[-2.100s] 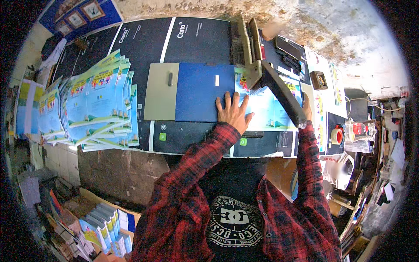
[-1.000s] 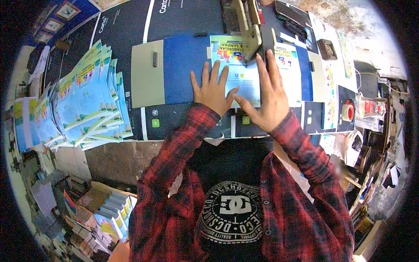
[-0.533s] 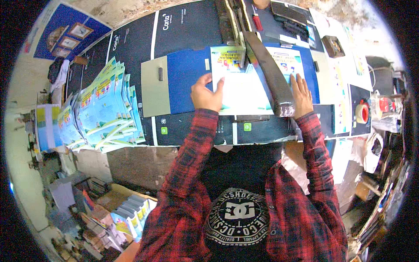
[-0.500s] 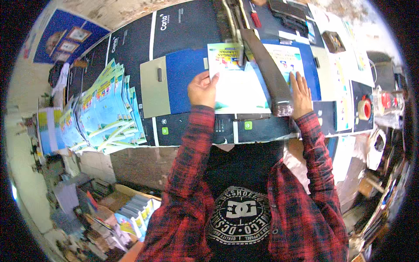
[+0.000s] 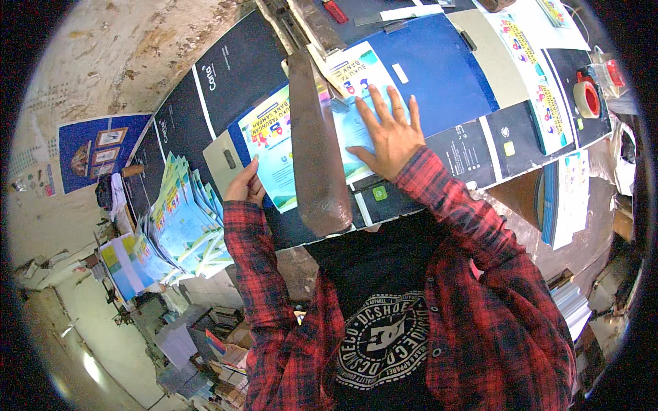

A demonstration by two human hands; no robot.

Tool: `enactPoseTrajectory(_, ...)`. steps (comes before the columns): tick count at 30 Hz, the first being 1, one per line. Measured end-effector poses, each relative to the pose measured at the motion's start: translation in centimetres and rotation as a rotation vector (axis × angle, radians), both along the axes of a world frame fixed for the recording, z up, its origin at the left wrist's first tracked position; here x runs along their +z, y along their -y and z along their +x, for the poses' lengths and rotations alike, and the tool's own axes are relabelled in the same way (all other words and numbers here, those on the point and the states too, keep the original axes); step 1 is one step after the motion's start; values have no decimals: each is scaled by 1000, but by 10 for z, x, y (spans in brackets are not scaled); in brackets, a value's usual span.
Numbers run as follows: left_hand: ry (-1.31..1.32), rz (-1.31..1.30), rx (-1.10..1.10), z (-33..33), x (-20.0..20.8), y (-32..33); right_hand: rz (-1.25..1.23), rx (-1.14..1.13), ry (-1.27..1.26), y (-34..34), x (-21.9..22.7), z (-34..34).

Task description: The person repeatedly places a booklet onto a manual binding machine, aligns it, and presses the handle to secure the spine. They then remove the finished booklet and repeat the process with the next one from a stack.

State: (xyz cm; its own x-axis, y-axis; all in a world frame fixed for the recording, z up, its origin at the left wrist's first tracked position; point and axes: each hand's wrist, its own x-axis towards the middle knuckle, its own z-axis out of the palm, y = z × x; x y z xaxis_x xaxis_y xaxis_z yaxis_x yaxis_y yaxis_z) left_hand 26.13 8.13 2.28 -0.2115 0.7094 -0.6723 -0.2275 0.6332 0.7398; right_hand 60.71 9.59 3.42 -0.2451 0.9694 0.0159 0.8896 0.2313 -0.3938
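Observation:
A colourful blue-and-white printed booklet cover [image 5: 273,168] lies on the dark table, left of a long brown metal arm [image 5: 319,157]. My left hand [image 5: 245,183] pinches its left edge, thumb on top and other fingers curled, partly hidden. On the arm's other side lies more printed paper [image 5: 356,66] of the same design. My right hand [image 5: 391,133] rests flat on it, fingers spread. Whether both printed parts are one sheet cannot be seen, because the arm covers the middle. The arm's far end meets a metal mechanism [image 5: 301,34].
Blue board [image 5: 439,75] lies under and beside the paper. A fanned pile of printed booklets [image 5: 181,219] stands at the table's left end, beside a strapped bundle [image 5: 127,266]. Printed strips [image 5: 541,103] and a tape roll [image 5: 586,99] lie at right; a red tool [image 5: 335,11] is at the back.
My right hand has moved from beside the arm's right onto the printed paper, fingers now spread. A printed cover now shows left of the arm, where a mostly white sheet was. The view has turned.

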Motion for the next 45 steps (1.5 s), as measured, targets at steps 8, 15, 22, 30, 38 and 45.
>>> enactPoseTrajectory(8,-43,-4,-31,29,20,-11,46,-7,32,-4,-3,18)
enactPoseTrajectory(15,-1445,793,-533,119,7,25,46,66,160,-7,-8,18)
enactPoseTrajectory(22,-1430,687,-558,143,-20,27,-27,147,-57,-43,-5,63)
enactPoseTrajectory(30,-1427,671,-497,142,-25,30,147,325,-118,-27,224,-62)
enactPoseTrajectory(38,-1343,648,-521,149,-14,38,269,175,205,39,68,-53)
enactPoseTrajectory(45,-1355,643,-485,140,-16,34,-378,381,-749,-37,147,-1)
